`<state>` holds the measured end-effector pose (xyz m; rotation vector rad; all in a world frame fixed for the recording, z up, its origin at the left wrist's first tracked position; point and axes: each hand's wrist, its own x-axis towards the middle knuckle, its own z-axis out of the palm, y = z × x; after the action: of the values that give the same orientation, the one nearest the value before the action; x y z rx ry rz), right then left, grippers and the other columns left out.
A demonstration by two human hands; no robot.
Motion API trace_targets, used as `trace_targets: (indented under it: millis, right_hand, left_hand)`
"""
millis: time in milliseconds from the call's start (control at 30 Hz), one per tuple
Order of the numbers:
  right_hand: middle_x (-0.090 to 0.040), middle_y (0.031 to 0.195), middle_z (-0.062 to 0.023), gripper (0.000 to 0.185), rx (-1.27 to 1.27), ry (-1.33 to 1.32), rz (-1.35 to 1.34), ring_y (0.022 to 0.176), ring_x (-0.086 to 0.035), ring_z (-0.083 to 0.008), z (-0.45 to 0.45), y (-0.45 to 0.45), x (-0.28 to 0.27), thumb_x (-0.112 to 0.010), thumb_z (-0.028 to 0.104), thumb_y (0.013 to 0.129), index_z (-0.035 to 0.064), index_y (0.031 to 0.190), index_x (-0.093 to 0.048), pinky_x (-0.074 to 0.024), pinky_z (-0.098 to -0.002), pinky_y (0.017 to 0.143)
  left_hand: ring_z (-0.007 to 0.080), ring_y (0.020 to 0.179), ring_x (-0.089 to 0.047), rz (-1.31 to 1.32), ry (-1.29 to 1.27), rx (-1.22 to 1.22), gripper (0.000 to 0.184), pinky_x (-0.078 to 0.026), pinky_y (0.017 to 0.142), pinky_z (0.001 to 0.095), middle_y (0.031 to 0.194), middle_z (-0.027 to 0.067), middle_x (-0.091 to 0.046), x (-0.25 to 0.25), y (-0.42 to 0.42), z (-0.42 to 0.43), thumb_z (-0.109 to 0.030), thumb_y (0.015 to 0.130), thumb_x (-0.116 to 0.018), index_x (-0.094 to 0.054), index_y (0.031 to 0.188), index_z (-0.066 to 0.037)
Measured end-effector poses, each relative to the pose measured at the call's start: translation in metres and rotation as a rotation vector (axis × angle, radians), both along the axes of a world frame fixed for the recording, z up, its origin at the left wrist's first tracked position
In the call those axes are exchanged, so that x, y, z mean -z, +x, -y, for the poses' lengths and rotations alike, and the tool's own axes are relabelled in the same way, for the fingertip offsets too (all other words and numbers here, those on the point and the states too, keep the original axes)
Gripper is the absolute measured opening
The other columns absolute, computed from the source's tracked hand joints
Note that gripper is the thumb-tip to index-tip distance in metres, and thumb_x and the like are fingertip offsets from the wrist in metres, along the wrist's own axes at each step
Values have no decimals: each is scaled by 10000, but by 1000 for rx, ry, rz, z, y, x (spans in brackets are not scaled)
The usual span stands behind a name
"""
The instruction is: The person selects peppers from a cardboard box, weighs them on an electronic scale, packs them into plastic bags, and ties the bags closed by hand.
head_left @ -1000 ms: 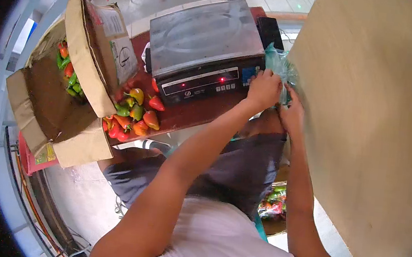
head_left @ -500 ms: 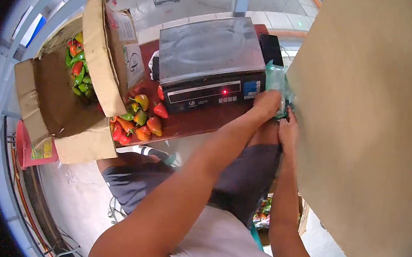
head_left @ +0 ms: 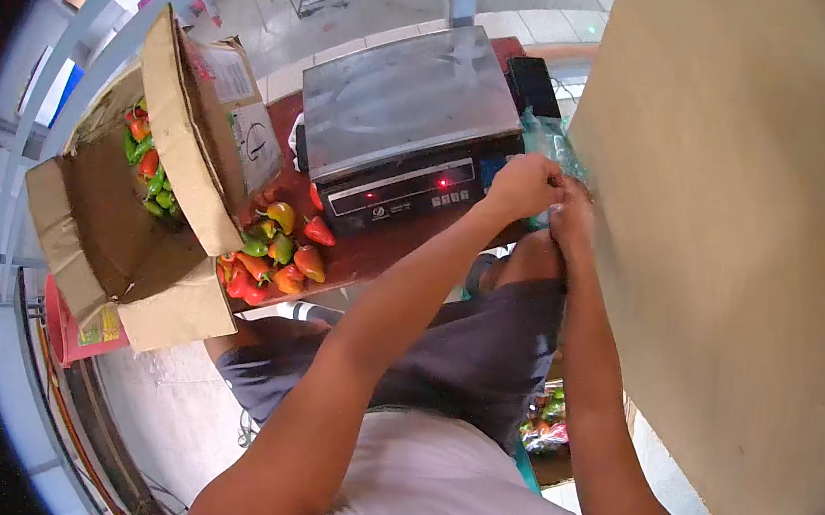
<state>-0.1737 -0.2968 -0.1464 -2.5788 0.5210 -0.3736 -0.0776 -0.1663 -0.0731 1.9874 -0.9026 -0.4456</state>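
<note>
My left hand (head_left: pixel 526 186) and my right hand (head_left: pixel 573 216) meet at the fingertips, just off the right front corner of a digital scale (head_left: pixel 411 102). Both have their fingers pinched together; whatever is between them is too small or hidden to make out. Right behind them lies a bunch of thin green plastic bags (head_left: pixel 557 144), partly covered by my hands. Red digits glow on the scale's front panel, and its metal plate carries nothing. Left of the scale, red, orange, yellow and green peppers (head_left: pixel 277 250) are piled on the dark red table (head_left: pixel 372 256).
An open cardboard box (head_left: pixel 185 123) with more peppers tilts at the left, above a pink bucket (head_left: pixel 73 327). A large tan board (head_left: pixel 736 241) stands close along my right. A black phone-like object (head_left: pixel 533 86) lies beside the scale. Bagged peppers (head_left: pixel 546 422) sit in a low box by my leg.
Both hands have risen slightly from the table's edge beside the green bags and come together at the fingertips. The view has shifted a little.
</note>
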Motion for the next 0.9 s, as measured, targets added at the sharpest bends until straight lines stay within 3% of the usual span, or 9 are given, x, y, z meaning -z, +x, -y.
trace_targets:
  millis: [167, 200, 333, 500, 600, 667, 733, 800, 900]
  right_hand:
    - [-652, 1110, -222, 367, 115, 7, -205, 1057, -615, -419, -1, 8, -4, -567, 174, 884, 112, 1245, -588, -487, -504, 922]
    - [-653, 1102, -213, 331, 103, -15, -197, 1035, -622, -423, 0, 10, -4, -568, 166, 884, 106, 1208, -597, -492, -518, 902]
    - [-658, 1113, -214, 370, 78, 14, -57, 1040, -627, -424, 7, 9, 15, -665, 230, 852, 85, 1187, -609, -501, -507, 896]
    - [-642, 1249, -171, 591, 93, 213, -165, 1122, -621, -378, -20, -39, -69, -781, 296, 796, 102, 1315, -578, -487, -458, 978]
    - [-629, 1277, -120, 491, -80, 958, 298, 1144, -610, -327, -72, -61, -53, -689, 306, 909, 110, 1342, -569, -489, -436, 988]
    - [-617, 1274, -102, 435, -247, 1722, 220, 1135, -604, -278, -134, -64, -107, -628, 316, 959, 84, 1325, -580, -500, -416, 962]
    - [-623, 1239, -100, 416, -250, 1986, 182, 1093, -614, -233, -166, -56, -139, -593, 329, 985, 59, 1302, -592, -516, -396, 922]
    - [-649, 1174, -112, 425, -101, 1754, 178, 1017, -640, -193, -184, -41, -151, -585, 346, 988, 34, 1276, -605, -536, -375, 868]
    - [-694, 1020, -83, 422, -350, 1483, 150, 886, -662, -178, -197, -42, -156, -582, 343, 992, 21, 1264, -610, -547, -364, 790]
  left_hand:
    - [151, 611, -593, -198, -442, 4, 201, -481, 594, 303, 703, 33, -665, -56, 6, -37, -211, 869, -722, -702, 843, -12]
    - [112, 693, -581, -335, -370, -9, 224, -476, 636, 280, 777, 0, -637, -81, 3, -53, -244, 915, -686, -689, 908, -20]
    - [143, 862, -634, -631, -676, -124, 215, -509, 736, 303, 905, 46, -671, -122, 0, -109, -270, 960, -618, -637, 1007, -62]
    - [222, 990, -663, -893, -1009, -231, 186, -552, 815, 416, 1045, 94, -679, -152, -27, -181, -271, 1002, -540, -566, 1060, -96]
    - [241, 987, -658, -992, -977, -231, 190, -551, 822, 451, 1072, 101, -667, -114, -64, -222, -270, 1009, -531, -556, 1074, -93]
    - [222, 947, -661, -967, -843, -209, 198, -549, 808, 405, 1011, 93, -659, -76, -105, -243, -245, 995, -550, -567, 1070, -62]
    - [194, 917, -657, -811, -569, -170, 215, -542, 801, 357, 977, 78, -658, -40, -144, -264, -243, 985, -573, -588, 1054, -40]
    - [174, 924, -638, -659, -250, -145, 231, -534, 816, 350, 1015, 60, -670, -15, -166, -288, -282, 991, -585, -603, 1032, -55]
    - [146, 917, -628, -434, 18, -191, 207, -521, 828, 321, 1019, 49, -672, -23, -186, -316, -232, 977, -617, -627, 1053, -40]
